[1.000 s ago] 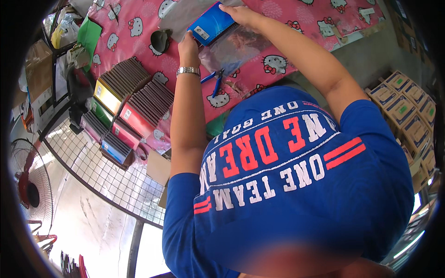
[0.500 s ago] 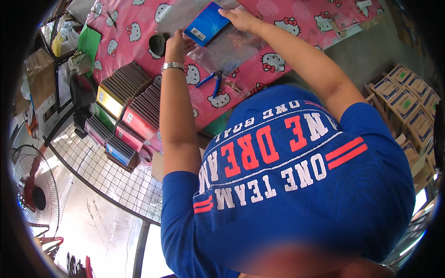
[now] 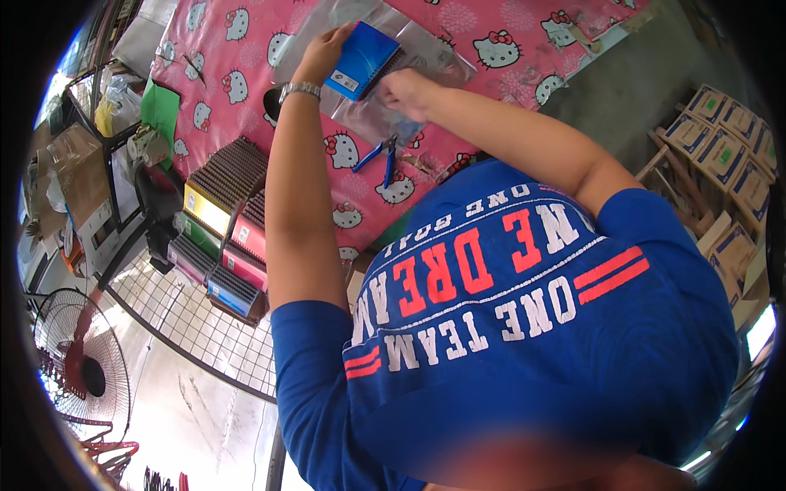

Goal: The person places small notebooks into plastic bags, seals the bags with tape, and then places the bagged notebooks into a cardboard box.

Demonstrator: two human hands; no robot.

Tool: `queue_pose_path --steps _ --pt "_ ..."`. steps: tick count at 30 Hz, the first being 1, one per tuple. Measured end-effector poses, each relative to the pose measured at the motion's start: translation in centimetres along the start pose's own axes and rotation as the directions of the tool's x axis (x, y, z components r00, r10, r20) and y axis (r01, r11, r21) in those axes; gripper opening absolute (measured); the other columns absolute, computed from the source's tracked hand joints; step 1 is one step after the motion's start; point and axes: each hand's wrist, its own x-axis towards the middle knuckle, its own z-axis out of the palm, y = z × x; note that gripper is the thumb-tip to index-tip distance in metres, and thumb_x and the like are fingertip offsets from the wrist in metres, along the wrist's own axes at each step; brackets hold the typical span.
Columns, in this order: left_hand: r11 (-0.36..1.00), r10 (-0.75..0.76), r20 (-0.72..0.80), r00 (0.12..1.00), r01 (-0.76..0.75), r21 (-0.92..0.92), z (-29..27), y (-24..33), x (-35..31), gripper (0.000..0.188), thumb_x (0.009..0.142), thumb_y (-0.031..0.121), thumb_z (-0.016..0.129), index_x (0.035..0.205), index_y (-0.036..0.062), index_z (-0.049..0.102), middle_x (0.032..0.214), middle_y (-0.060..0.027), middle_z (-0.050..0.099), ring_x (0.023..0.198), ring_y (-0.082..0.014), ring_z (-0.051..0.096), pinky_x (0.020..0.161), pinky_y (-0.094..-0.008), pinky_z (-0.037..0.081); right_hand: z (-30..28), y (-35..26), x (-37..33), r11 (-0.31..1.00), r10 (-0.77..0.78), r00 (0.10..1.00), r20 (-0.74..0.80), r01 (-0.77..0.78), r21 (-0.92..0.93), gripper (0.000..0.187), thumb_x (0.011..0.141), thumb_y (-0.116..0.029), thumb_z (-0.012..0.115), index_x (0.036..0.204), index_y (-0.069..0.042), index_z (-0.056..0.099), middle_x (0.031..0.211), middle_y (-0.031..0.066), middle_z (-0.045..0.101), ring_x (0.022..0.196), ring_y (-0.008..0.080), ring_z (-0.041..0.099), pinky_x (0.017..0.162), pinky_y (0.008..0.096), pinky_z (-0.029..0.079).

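Observation:
A blue spiral notebook (image 3: pixel 364 57) lies tilted over clear plastic bags (image 3: pixel 372 114) on the table. My left hand (image 3: pixel 325 53) grips its upper left edge, the fingertips at the cover; a metal-banded watch (image 3: pixel 300 89) is on that wrist. Beside the notebook's coil-bound lower right edge, my right hand (image 3: pixel 407 92) is closed with curled fingers over the plastic. What those fingers hold, if anything, is hidden. Blue-handled cutting pliers (image 3: pixel 383 157) rest nearer me, below the bags. A dark round object (image 3: pixel 272 102) is partly covered by my left wrist.
Stacks of spiral notebooks (image 3: pixel 225 184) in several colours stand left of my left forearm. A pink patterned cloth (image 3: pixel 237 49) covers the table. Small cartons (image 3: pixel 733 135) are piled at the right, and a standing fan (image 3: pixel 86 368) is at the lower left.
My left hand has moved up onto the notebook's upper left edge. My right hand has left its top right corner and come down beside the coil. The notebook has shifted slightly.

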Motion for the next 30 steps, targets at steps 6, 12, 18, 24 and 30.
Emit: queue_pose_path --steps 6,12,18,24,30 --pt "0.978 -0.004 0.182 0.983 -0.034 0.206 -0.4 0.9 0.6 0.056 0.09 0.049 0.049 0.122 0.0049 0.059 0.121 -0.0188 0.06 0.114 -0.0311 0.056 0.097 -0.0344 0.041 4.1 -1.0 0.8 0.965 0.057 0.995 0.076 -0.075 0.251 0.036 0.072 -0.003 0.055 0.108 -0.003 0.057 0.114 0.0187 0.056 0.111 0.0283 0.049 0.1 0.0446 0.033" --pt "0.96 -0.136 -0.497 0.857 -0.009 -0.279 -0.7 -3.6 -4.3 0.053 0.093 0.042 0.048 0.121 -0.002 0.057 0.114 -0.0161 0.063 0.103 -0.0279 0.061 0.091 -0.0363 0.045 -1.6 -3.0 -1.8 0.867 -0.384 0.901 -0.2 0.277 -0.415 0.04 0.078 -0.021 0.06 0.111 -0.002 0.053 0.114 0.016 0.054 0.108 0.0263 0.051 0.1 0.0417 0.036" --pt "0.396 -0.536 -0.087 0.84 0.16 -0.904 3.4 -6.1 -9.0 0.037 0.095 0.03 0.048 0.117 0.0008 0.055 0.102 -0.0112 0.062 0.089 -0.0249 0.061 0.081 -0.041 0.05 -1.6 -8.5 2.0 0.776 -0.256 0.947 0.193 0.321 -0.543 0.065 0.089 -0.049 0.045 0.13 0.001 0.047 0.131 0.021 0.051 0.122 0.0328 0.048 0.101 0.0412 0.035" --pt "0.487 -0.472 -0.091 0.877 0.173 -0.856 4.3 -4.3 -8.7 0.029 0.095 0.016 0.045 0.114 -0.0046 0.052 0.108 -0.0131 0.059 0.095 -0.0223 0.059 0.086 -0.0455 0.05 -0.5 -8.3 2.6 0.673 -0.089 0.985 0.145 0.167 -0.72 0.069 0.092 -0.055 0.041 0.139 -0.004 0.04 0.144 0.0159 0.039 0.133 0.0295 0.036 0.108 0.0446 0.027" --pt "0.558 -0.507 -0.143 0.85 0.197 -0.806 4.1 -5.4 -8.3 0.025 0.093 0.013 0.048 0.11 -0.0051 0.055 0.102 -0.0118 0.061 0.088 -0.0204 0.061 0.081 -0.0442 0.054 -0.3 -8.5 3.0 0.753 -0.017 0.99 0.141 0.105 -0.65 0.065 0.092 -0.05 0.043 0.138 -0.004 0.04 0.141 0.0164 0.042 0.129 0.027 0.04 0.107 0.0423 0.028"
